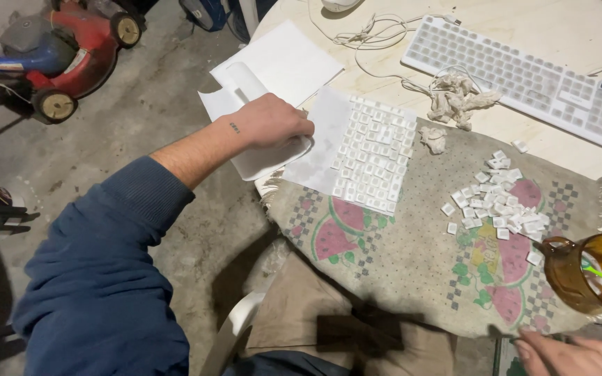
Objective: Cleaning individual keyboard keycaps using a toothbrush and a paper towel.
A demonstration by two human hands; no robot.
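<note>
My left hand point(273, 124) is closed on the curled edge of a white paper sheet point(258, 161) at the table's left rim. Beside it lies another sheet point(322, 143) carrying several white keycaps in rows point(374, 154). A loose pile of white keycaps point(502, 198) rests on the patterned cloth mat point(398, 257). My right hand point(573, 355) shows only partly at the bottom right edge, near an amber glass jug point(590, 273); whether it holds anything is hidden.
A white keyboard point(524, 80) without keycaps and its tangled cable point(377, 35) lie at the table's far side, with crumpled tissue wads point(458, 97) before it. More white paper point(280, 63) sits at the left. A red lawnmower point(71, 52) stands on the concrete floor.
</note>
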